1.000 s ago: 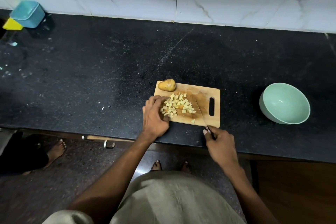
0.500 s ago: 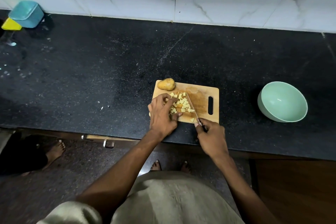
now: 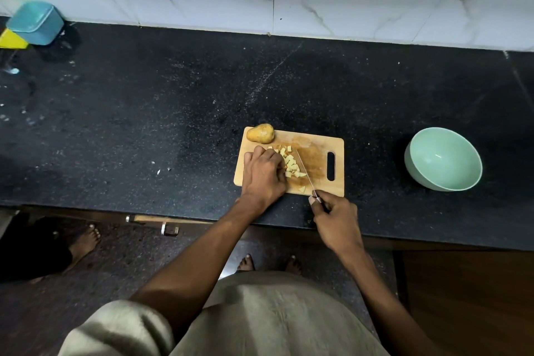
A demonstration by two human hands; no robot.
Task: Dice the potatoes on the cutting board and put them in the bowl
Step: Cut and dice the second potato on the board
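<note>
Resting on a black stone counter, a wooden cutting board is sitting near the front edge, its handle slot toward the right. The left hand is lying over the left half of the board, fingers curled down onto a pile of diced potato pieces; whether they are pinching any pieces or only pressing on them cannot be told. The right hand is gripping the handle of a knife just off the near edge of the board, fingers wrapped round it, and the thin blade is running diagonally up and to the left along the right side of the pile. One cube is lying apart near the board's near edge. A whole unpeeled potato is sitting at the far left corner of the board. A pale green bowl is standing well apart to the right on the counter, tilted slightly, showing nothing inside. A teal container is sitting at the far left against the marble wall.
</note>
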